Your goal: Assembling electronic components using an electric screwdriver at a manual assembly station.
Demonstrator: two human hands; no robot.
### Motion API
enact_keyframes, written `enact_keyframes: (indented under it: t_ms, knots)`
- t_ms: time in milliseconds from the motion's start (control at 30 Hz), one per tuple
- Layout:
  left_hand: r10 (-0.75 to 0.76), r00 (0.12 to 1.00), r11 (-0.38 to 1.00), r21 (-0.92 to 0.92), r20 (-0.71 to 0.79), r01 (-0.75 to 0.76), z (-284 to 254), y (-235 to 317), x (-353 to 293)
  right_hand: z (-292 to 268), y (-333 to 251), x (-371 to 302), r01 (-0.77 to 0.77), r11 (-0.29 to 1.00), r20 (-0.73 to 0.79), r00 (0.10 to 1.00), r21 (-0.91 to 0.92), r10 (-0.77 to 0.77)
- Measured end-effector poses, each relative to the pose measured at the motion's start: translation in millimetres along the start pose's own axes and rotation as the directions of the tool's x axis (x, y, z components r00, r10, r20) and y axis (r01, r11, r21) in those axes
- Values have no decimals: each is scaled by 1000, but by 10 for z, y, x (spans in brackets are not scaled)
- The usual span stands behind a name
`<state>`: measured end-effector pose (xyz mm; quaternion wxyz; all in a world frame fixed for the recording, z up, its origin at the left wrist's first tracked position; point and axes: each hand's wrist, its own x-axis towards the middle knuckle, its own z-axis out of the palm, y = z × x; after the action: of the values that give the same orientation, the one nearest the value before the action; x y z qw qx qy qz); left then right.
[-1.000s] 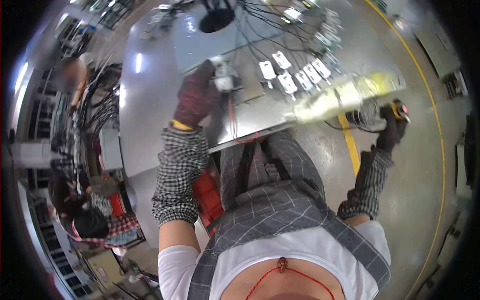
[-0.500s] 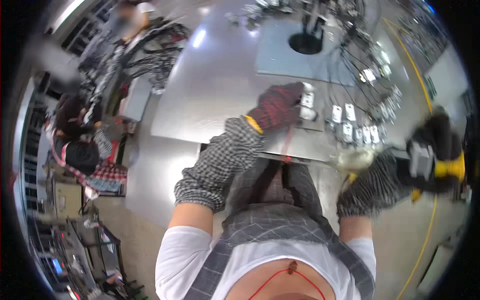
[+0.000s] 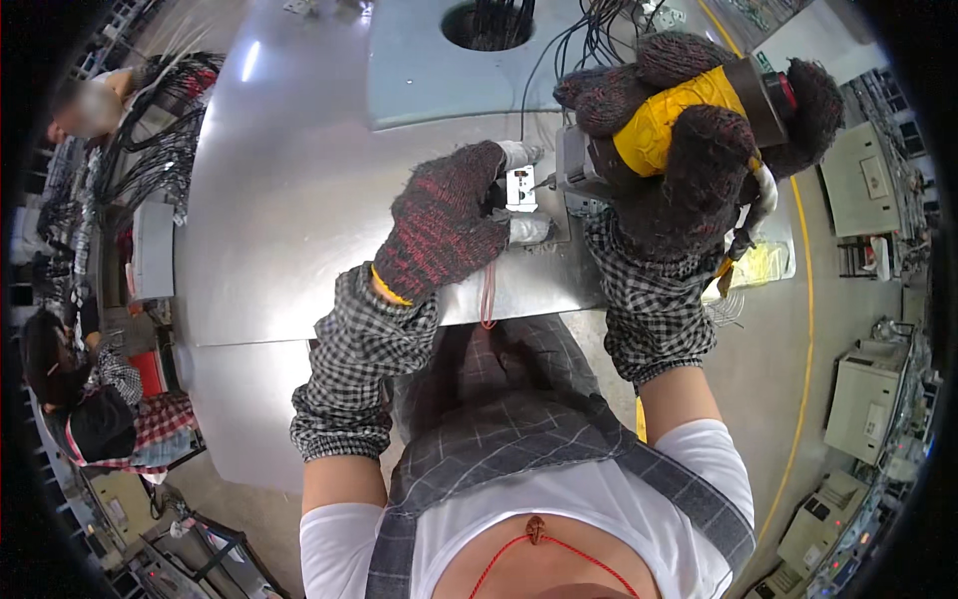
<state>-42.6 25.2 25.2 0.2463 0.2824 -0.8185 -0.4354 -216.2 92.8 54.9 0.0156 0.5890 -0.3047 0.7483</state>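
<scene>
My left hand (image 3: pixel 442 222), in a dark red-and-black knit glove with taped fingertips, pinches a small white electrical socket (image 3: pixel 521 190) against the metal tabletop (image 3: pixel 289 230). Small dark openings show on the socket's upper face. In my gloved right hand (image 3: pixel 704 165) lies a power screwdriver (image 3: pixel 679 108), its dark body wrapped in yellow tape, a grey block at its front. Its thin bit points left and ends at or just beside the socket's right edge; contact I cannot tell. A pink cord loop (image 3: pixel 488 298) hangs at the table's front edge below my left hand.
Ahead, a pale blue board (image 3: pixel 429 75) has a round hole (image 3: pixel 487 25) with dark cables through it. More black cables (image 3: pixel 589 40) run behind the screwdriver. At left, a person (image 3: pixel 95 419) sits near cable bundles. A yellow floor line (image 3: pixel 801 299) runs along the right.
My right hand has brought the screwdriver from the far right in to the socket. The view has shifted, and the row of white parts at right is now largely hidden behind my right hand.
</scene>
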Motion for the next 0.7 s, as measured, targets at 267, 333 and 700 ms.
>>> enact_keyframes:
  t_ms: [267,333,700]
  knots:
    - [84,995,996,-38,-51,-86,44,-147,-22,134,-246,5,-517,806,-90,823,289,560]
    - [104,993,992,-60,-59,-107,71,-186,-8,45,-158,-84,-442,896,-136,885,52,444]
    - [-51,998,979,-201,-25,45,-243,-265,-243,-72,-354,-436,58,197,151,854,-979,498]
